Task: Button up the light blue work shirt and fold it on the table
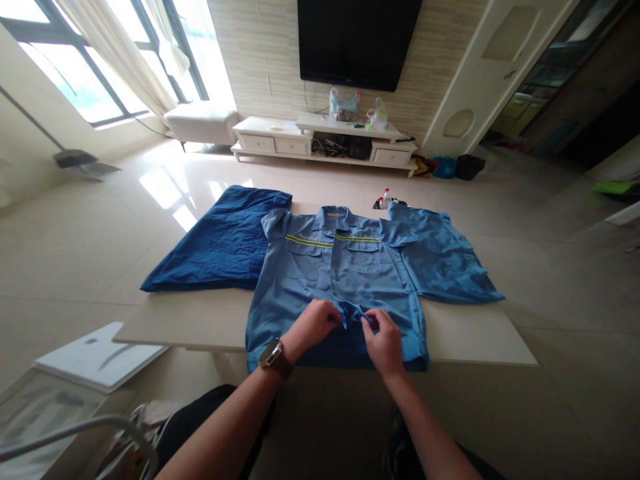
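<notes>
A light blue short-sleeved work shirt with yellow-green chest stripes lies front up on the table, collar away from me and hem at the near edge. My left hand, with a watch on its wrist, pinches the front opening near the hem. Close beside it, my right hand pinches the other side of that opening. Bunched cloth stands up between the two hands. Buttons, if any, are too small to make out.
A dark blue folded garment lies left of the shirt, another blue garment right of it. The pale table ends just before me. Bottles with red caps stand at the far side. A white board is at lower left.
</notes>
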### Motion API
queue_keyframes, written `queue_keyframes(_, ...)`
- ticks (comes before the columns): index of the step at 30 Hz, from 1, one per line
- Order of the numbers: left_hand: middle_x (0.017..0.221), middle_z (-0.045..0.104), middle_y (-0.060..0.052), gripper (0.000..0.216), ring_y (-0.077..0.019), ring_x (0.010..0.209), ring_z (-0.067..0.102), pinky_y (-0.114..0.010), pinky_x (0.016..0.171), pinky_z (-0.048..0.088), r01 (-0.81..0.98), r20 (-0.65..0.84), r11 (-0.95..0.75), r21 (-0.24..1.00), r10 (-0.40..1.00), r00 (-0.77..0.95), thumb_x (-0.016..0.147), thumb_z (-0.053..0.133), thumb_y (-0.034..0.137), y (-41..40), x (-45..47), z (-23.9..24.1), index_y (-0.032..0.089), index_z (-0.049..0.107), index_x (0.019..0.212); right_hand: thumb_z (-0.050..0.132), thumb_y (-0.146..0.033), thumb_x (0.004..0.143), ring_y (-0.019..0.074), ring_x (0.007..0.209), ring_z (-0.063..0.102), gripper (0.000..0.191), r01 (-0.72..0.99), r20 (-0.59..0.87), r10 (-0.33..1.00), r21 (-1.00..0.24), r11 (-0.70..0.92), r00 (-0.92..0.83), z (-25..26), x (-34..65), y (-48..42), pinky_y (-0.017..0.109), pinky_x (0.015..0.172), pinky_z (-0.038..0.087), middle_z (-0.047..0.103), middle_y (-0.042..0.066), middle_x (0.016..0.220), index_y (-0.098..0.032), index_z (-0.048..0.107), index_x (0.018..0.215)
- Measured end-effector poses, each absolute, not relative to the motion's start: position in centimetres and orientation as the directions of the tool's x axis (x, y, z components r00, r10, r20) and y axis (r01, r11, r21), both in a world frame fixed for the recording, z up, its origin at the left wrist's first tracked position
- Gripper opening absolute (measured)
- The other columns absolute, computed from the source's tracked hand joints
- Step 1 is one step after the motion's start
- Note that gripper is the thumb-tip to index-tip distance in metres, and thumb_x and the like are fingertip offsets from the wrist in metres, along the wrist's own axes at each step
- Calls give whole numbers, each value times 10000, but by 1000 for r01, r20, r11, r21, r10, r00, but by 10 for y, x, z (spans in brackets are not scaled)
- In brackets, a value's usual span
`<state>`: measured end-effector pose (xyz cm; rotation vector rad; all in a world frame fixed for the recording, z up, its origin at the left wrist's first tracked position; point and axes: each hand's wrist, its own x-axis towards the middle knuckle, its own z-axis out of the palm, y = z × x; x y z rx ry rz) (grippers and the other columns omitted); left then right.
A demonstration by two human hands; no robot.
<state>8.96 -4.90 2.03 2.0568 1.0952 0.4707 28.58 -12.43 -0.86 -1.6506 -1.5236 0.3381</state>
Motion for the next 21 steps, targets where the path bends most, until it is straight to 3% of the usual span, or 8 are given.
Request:
queue_keyframes(3,926,748,-47,247,-157,847,679,-254,853,503,551,26,-481,682,769,639,834,640,72,-54,93,25,213,836,891,562,-253,928,181,741,607,113,676,285,944,-730,103,164,-9,284,-125,290,717,472,651,26,817,-218,616,835)
queue_keyframes(7,951,732,-54,254,-166,871,675,-262,874,495,570,-12,-544,615,716,698,898,614,126,-58,97,27,237,828,975,593,-263,902,176,703,602,126,635,230,966,-766,106,116,-9,281,-125,280,679,456,663,17,767,-215,648,799)
queue_keyframes(16,913,709,-66,240,-175,863,660,-260,824,470,564,-4,-569,598,701,713,920,525,99,-62,103,26,193,744,899,631,-322,828,175,640,611,151,501,108,990,-864,46,96,-9,280,-124,269,614,472,702,18,710,-202,723,824)
queue_keyframes(21,942,701,-55,246,-174,883,654,-257,816,460,577,6,-569,587,715,699,915,513,87,-65,105,29,205,718,980,632,-285,773,169,645,613,125,427,60,994,-904,14,95,-9,281,-124,266,617,481,691,4,699,-199,715,811)
